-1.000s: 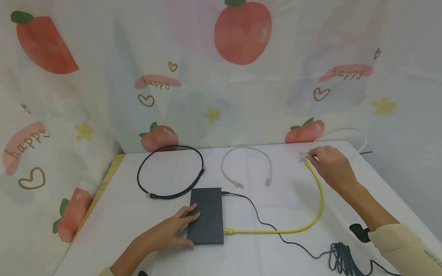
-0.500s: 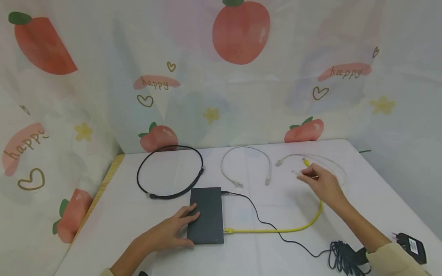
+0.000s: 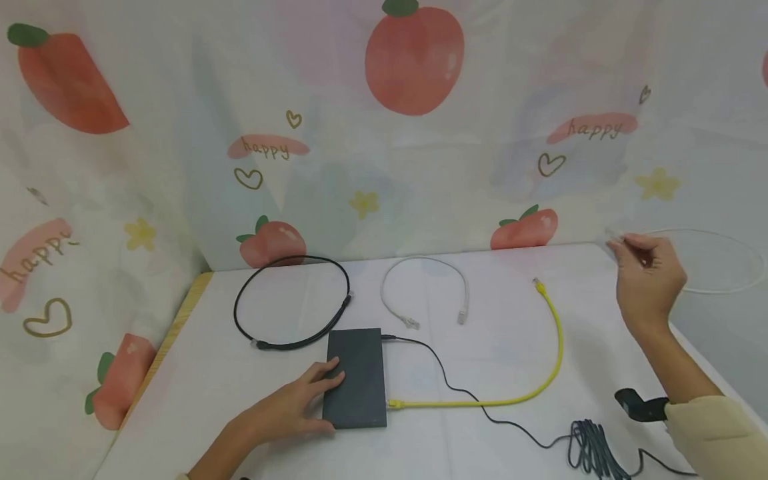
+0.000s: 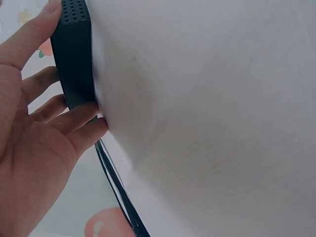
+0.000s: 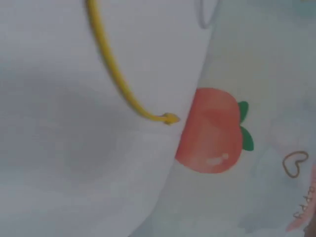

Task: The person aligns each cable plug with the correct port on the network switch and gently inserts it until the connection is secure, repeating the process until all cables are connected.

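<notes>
A flat black network box [image 3: 357,377] lies on the white table. My left hand [image 3: 288,407] rests against its left side, fingers touching the top edge and thumb near the front corner. In the left wrist view, the box's perforated end [image 4: 74,11] shows beside the thumb. My right hand [image 3: 651,287] pinches a white network cable [image 3: 720,293] near one end, raised over the table's far right corner; its loop hangs out to the right. A yellow network cable [image 3: 456,404] runs from the box's right side and curves back to a free plug [image 5: 170,118].
A coiled black network cable [image 3: 288,346] and a shorter white cable [image 3: 463,315] lie toward the back. A black power cord [image 3: 447,373] leaves the box, passes under the yellow cable and ends in a bundle [image 3: 591,450]. A patterned curtain [image 3: 420,180] stands behind.
My right hand first came down left beside the yellow plug, then lifted away to the right with the white cable, leaving the yellow cable lying. The left hand stayed on the box.
</notes>
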### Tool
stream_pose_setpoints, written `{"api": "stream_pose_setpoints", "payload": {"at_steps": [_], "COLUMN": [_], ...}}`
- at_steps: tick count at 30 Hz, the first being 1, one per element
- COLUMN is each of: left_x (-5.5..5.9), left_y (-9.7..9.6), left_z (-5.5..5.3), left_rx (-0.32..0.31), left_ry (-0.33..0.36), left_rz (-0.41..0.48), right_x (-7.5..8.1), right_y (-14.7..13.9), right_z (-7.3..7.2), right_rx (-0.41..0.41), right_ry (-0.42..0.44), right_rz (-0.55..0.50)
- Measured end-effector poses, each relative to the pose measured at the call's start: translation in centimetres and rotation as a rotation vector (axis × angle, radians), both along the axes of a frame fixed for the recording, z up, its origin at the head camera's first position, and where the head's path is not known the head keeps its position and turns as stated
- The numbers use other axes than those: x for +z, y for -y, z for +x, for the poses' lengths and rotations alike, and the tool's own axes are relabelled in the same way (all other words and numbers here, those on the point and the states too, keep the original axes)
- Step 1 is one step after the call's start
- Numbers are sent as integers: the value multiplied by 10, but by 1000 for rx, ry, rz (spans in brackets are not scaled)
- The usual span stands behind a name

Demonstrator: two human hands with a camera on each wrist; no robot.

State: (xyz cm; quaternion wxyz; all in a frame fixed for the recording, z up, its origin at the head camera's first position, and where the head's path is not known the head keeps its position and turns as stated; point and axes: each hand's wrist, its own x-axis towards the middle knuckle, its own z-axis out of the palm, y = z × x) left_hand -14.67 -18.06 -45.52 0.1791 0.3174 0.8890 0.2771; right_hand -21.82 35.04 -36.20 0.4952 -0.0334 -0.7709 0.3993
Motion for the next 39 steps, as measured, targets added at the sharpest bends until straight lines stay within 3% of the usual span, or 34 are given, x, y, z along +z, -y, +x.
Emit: {"api": "stream_pose_setpoints", "payload": {"at_steps": [3,5,8,12,18,22,24,30,39], "left_x": [1,0,-2,-4,-4,-3,-2,-2,-3], "left_y": [1,1,1,1,1,0,0,0,0], "left_z": [0,0,-1,-2,-3,-2,-1,-1,-1], "left_rx": [4,4,-1,-1,0,-4,-4,-3,4], "left_ry": [-5,0,9,17,8,0,1,-7,-2], "left_rz": [-6,-2,5,4,-5,3,3,-4,1], "right_x": [-31,-56,-78,-77,-73,-77,-80,-83,-83], "right_y": [1,4,18,48,83,96,101,114,151], "right_z": [6,10,19,33,45,48,49,50,63], "right_rx": [71,167,329,544,786,892,895,795,832], "right_ry": [271,429,642,821,883,888,879,873,788], "right_rz": [254,369,386,295,290,254,237,239,397]}}
